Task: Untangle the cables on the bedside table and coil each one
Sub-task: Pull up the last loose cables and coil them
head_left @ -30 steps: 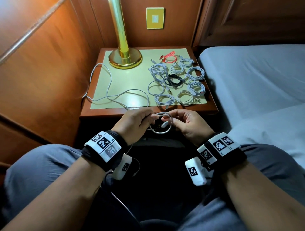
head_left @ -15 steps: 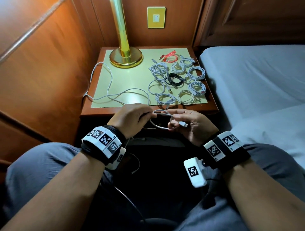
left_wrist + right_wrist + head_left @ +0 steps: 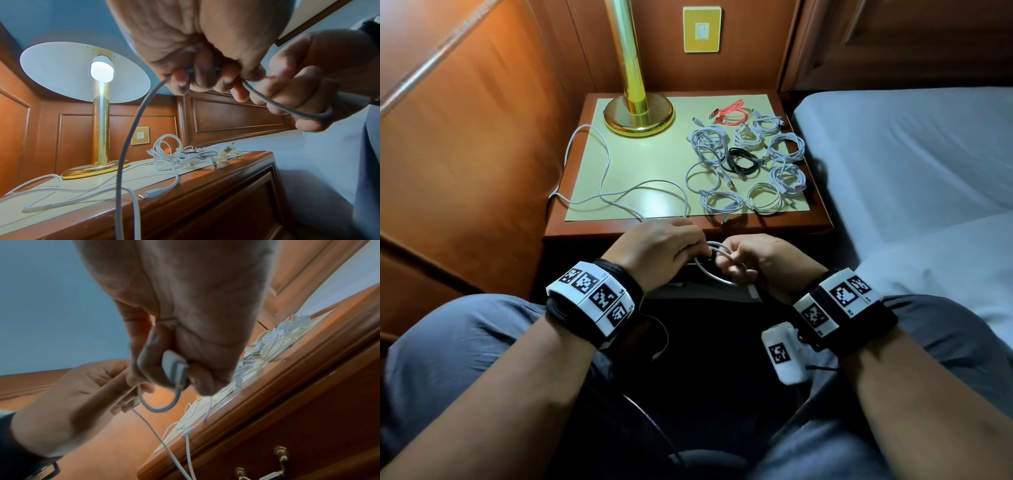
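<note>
From the head view, the left hand point(image 3: 659, 248) and the right hand point(image 3: 755, 260) meet just in front of the reddish wooden bedside table point(image 3: 592, 228); both are curled round a thin white charging cable point(image 3: 707, 272), which forms a small loop between them; its loose length point(image 3: 619, 192) wanders back over the table's pale green top towards the brass lamp base point(image 3: 639, 116); to the right lie the already wound white bundles point(image 3: 787, 178), one black coil point(image 3: 743, 161) and one red coil point(image 3: 732, 114). The likely trouble is that pulling in slack drags that loose run across the bundles and disturbs them, or snags it on the lamp base.

From the left wrist view, the left fingers point(image 3: 205, 79) are closed tight on the cable, which drops from them in a long arc point(image 3: 127, 129) to the table edge; the right fingers point(image 3: 304, 100) are wrapped round the next bend; a plug end point(image 3: 151, 194) lies at the table's front edge, and I judge it could slip off or catch there as slack is drawn.

From the right wrist view, the right hand pinches the cable's white plug point(image 3: 174, 368) against the palm side with a short loop point(image 3: 158, 407) below it; the left hand point(image 3: 82, 399) grips the strand beside it; a loosened pinch would let the loop spring open.
</note>
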Motion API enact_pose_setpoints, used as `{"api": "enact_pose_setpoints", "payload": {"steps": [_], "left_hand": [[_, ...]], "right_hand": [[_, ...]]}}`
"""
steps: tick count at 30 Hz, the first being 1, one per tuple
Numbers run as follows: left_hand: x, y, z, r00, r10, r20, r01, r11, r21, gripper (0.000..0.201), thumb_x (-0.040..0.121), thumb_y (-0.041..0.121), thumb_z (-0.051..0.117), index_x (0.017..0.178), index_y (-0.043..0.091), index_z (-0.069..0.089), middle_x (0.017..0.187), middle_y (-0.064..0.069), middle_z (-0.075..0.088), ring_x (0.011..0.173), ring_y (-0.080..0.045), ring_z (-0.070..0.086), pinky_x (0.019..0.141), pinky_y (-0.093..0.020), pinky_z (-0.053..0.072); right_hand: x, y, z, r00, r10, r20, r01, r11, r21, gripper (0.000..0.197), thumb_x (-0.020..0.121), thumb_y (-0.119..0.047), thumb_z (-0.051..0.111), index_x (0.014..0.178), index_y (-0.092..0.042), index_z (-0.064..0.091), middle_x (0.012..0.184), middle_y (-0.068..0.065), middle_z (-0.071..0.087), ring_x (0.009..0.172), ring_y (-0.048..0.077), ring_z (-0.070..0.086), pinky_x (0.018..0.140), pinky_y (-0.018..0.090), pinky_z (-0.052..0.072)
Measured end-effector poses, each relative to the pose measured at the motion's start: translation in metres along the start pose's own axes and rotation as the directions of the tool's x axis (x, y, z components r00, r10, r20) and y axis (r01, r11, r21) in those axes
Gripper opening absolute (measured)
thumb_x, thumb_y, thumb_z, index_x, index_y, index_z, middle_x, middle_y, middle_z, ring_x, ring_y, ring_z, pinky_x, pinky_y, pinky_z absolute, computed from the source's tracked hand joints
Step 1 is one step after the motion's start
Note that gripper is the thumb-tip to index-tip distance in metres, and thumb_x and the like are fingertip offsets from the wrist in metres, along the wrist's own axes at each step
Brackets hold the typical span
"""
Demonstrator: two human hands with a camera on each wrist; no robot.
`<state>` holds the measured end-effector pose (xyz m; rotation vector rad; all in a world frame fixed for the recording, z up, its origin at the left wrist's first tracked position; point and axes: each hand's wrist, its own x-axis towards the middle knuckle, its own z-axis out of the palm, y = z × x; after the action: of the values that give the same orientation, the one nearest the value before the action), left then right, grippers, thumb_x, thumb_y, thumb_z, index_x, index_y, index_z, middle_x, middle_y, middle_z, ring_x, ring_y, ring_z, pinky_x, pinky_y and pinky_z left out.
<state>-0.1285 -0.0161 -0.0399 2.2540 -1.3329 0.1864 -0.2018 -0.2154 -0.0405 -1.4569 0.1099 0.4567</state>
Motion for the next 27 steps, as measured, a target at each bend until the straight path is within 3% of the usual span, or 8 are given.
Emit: {"api": "enact_pose_setpoints", "payload": {"steps": [3, 6, 12, 14, 16, 20, 24, 27], "left_hand": [[-0.001, 0.0, -0.002, 1.0, 0.0, 0.006, 0.0, 0.999, -0.039, 0.021, 0.096, 0.029, 0.061, 0.087, 0.012, 0.07, 0.077, 0.009, 0.053, 0.065, -0.015, 0.049, 0.06, -0.02, 0.034], [-0.004, -0.011, -0.01, 0.996, -0.056, -0.067, 0.052, 0.997, -0.052, 0.012, 0.093, 0.019, 0.066, 0.088, 0.008, 0.069, 0.077, 0.002, 0.061, 0.066, -0.016, 0.051, 0.062, -0.028, 0.045], [-0.014, -0.038, -0.03, 0.94, -0.257, -0.223, 0.243, 0.966, -0.088, 0.014, 0.095, 0.019, 0.064, 0.101, 0.01, 0.072, 0.082, -0.003, 0.073, 0.07, -0.018, 0.066, 0.07, -0.024, 0.05], [-0.014, -0.037, -0.028, 0.904, -0.361, -0.227, 0.344, 0.932, -0.114, 0.007, 0.095, 0.017, 0.066, 0.1, 0.014, 0.067, 0.073, 0.003, 0.066, 0.06, -0.004, 0.059, 0.063, -0.012, 0.044], [-0.012, -0.028, -0.021, 0.902, -0.371, -0.221, 0.359, 0.928, -0.095, 0.003, 0.092, 0.012, 0.068, 0.093, 0.014, 0.066, 0.069, 0.006, 0.063, 0.059, -0.002, 0.055, 0.062, -0.005, 0.039], [-0.013, -0.003, 0.001, 0.97, -0.234, -0.071, 0.228, 0.97, -0.083, 0.004, 0.089, 0.013, 0.072, 0.087, 0.015, 0.07, 0.068, 0.005, 0.065, 0.061, -0.016, 0.058, 0.062, -0.03, 0.051], [-0.012, 0.018, 0.006, 0.995, -0.092, 0.03, 0.096, 0.975, -0.199, 0.003, 0.089, 0.013, 0.073, 0.088, 0.015, 0.071, 0.075, 0.011, 0.064, 0.068, -0.002, 0.056, 0.068, -0.014, 0.045], [-0.01, 0.022, 0.005, 0.998, -0.069, -0.002, 0.067, 0.975, -0.21, 0.002, 0.088, 0.016, 0.074, 0.089, 0.015, 0.073, 0.083, 0.006, 0.065, 0.074, -0.009, 0.059, 0.07, -0.018, 0.046]], "right_hand": [[-0.001, -0.004, 0.002, 0.998, 0.042, 0.051, -0.04, 0.999, -0.023, 0.032, 0.103, -0.017, 0.038, 0.081, -0.002, 0.056, 0.05, -0.006, 0.036, 0.048, 0.009, 0.025, 0.049, 0.023, 0.017], [-0.004, -0.008, -0.004, 1.0, 0.012, 0.02, -0.014, 0.995, 0.095, 0.037, 0.104, -0.019, 0.038, 0.07, -0.009, 0.049, 0.052, -0.003, 0.026, 0.047, 0.01, 0.02, 0.046, 0.022, 0.016], [-0.014, -0.02, -0.03, 0.956, -0.141, -0.258, 0.242, 0.876, 0.417, 0.032, 0.104, -0.02, 0.038, 0.074, -0.012, 0.045, 0.054, -0.008, 0.034, 0.048, 0.007, 0.025, 0.046, 0.018, 0.022], [-0.012, -0.018, -0.031, 0.921, -0.178, -0.347, 0.321, 0.851, 0.416, 0.032, 0.105, -0.018, 0.038, 0.076, -0.01, 0.049, 0.052, -0.007, 0.035, 0.048, 0.006, 0.028, 0.046, 0.016, 0.026], [-0.009, -0.013, -0.027, 0.893, -0.217, -0.395, 0.372, 0.849, 0.375, 0.032, 0.106, -0.016, 0.038, 0.079, -0.008, 0.054, 0.051, -0.006, 0.037, 0.047, 0.007, 0.032, 0.048, 0.017, 0.029], [-0.008, -0.004, -0.018, 0.851, -0.398, -0.344, 0.453, 0.886, 0.096, 0.029, 0.106, -0.013, 0.039, 0.087, -0.008, 0.061, 0.059, -0.003, 0.054, 0.058, 0.011, 0.048, 0.059, 0.018, 0.04], [-0.012, 0.003, -0.009, 0.856, -0.45, -0.256, 0.365, 0.875, -0.317, 0.026, 0.106, -0.012, 0.043, 0.092, -0.011, 0.065, 0.08, 0.001, 0.072, 0.079, 0.011, 0.066, 0.081, 0.02, 0.05], [-0.012, 0.005, -0.001, 0.887, -0.424, -0.184, 0.327, 0.856, -0.401, 0.025, 0.105, -0.011, 0.046, 0.095, -0.003, 0.067, 0.086, -0.004, 0.074, 0.081, 0.007, 0.065, 0.082, 0.018, 0.048]]}}
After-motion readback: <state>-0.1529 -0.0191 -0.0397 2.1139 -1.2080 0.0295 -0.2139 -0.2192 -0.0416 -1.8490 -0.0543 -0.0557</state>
